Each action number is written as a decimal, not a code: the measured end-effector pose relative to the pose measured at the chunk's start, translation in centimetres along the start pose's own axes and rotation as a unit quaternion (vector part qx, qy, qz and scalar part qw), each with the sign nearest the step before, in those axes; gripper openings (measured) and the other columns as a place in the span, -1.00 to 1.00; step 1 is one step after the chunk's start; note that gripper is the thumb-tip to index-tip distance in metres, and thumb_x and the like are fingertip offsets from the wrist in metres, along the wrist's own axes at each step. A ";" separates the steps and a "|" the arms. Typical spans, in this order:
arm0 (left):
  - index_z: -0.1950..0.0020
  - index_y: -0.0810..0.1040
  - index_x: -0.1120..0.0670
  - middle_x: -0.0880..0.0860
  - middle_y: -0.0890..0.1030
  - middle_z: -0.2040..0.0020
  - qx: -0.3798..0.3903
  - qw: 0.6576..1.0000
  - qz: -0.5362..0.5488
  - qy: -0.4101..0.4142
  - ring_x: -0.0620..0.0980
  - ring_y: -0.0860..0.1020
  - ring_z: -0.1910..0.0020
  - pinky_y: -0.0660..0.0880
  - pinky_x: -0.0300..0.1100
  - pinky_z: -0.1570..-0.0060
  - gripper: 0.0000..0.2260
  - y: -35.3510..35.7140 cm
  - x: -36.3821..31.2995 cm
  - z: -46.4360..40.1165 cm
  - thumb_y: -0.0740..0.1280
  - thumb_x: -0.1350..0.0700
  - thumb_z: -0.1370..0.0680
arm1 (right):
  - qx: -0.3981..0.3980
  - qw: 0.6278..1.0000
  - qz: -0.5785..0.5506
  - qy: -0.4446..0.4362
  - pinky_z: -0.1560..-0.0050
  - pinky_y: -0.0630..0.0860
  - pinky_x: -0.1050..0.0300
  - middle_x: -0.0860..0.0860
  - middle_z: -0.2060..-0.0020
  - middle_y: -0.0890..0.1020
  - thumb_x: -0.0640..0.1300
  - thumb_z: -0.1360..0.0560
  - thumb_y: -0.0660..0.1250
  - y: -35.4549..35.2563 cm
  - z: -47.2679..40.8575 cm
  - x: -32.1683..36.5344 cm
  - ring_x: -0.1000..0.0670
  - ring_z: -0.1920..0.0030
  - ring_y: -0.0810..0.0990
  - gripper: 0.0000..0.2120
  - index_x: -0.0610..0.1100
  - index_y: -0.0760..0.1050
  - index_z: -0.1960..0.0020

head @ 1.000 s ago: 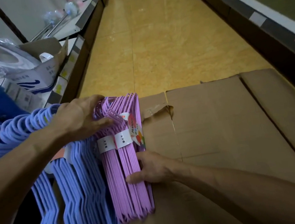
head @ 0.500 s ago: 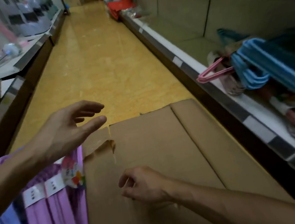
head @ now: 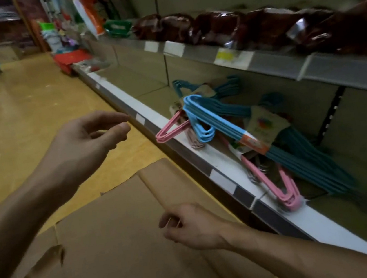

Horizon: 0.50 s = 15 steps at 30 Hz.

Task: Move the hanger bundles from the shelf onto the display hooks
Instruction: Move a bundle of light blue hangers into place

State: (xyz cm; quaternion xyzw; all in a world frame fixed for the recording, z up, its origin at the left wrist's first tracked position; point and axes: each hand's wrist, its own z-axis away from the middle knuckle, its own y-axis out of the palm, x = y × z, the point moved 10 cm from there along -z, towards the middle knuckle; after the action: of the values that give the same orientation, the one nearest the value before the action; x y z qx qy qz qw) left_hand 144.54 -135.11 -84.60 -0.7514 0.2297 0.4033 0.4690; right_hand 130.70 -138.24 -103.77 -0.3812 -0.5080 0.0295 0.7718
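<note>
Both hands are empty: left hand loose-fingered in the air, right hand loosely curled above the cardboard. Hanger bundles lie piled on the lower shelf, well apart from both.

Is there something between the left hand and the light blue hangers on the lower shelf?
Nothing visible. The left hand is empty above the floor, and open air separates it from the light blue hanger bundle at the shelf edge.

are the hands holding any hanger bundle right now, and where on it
Nothing is held. The left hand hovers with fingers loosely curled over the aisle, the right hand hangs loosely curled above the cardboard. The hanger bundles lie untouched on the shelf.
</note>
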 end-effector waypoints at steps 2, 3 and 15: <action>-0.14 0.60 -0.19 -0.15 0.66 -0.04 -0.003 1.000 0.027 0.005 -0.17 0.61 -0.08 0.53 -0.13 -0.06 -0.82 2.1 -0.6 0.2 0.35 -0.02 -0.54 | -0.038 0.999 0.005 0.010 0.04 0.51 0.23 0.09 0.01 0.59 -0.05 -0.59 0.28 -2.5 1.2 -1.3 0.12 0.02 0.57 -0.76 -0.02 0.54 -0.24; -0.15 0.60 -0.18 -0.14 0.66 -0.04 0.001 0.999 0.039 0.008 -0.18 0.61 -0.07 0.53 -0.14 -0.05 -0.81 3.2 -0.9 0.2 0.35 -0.01 -0.55 | -0.054 0.998 0.014 0.015 0.04 0.52 0.22 0.09 0.03 0.60 -0.05 -0.58 0.28 -3.8 1.8 -1.9 0.11 0.03 0.58 -0.76 -0.03 0.55 -0.23; -0.12 0.63 -0.07 0.02 0.71 0.01 0.033 0.985 0.167 0.018 -0.01 0.68 -0.01 0.57 0.09 -0.13 -0.83 11.2 -2.1 -0.9 0.36 0.11 -0.57 | -0.303 0.949 0.016 0.087 -0.27 0.40 0.18 0.11 -0.27 0.47 0.08 -0.45 0.49 -22.4 11.4 -10.3 0.09 -0.26 0.46 -0.29 0.06 0.20 -0.47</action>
State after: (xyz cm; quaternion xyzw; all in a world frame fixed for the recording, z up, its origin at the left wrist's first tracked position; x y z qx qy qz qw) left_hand 135.54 -141.07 -88.51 -0.6937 0.3740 0.4544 0.4152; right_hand 108.85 -152.20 -95.56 -0.6060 -0.4176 -0.1470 0.6609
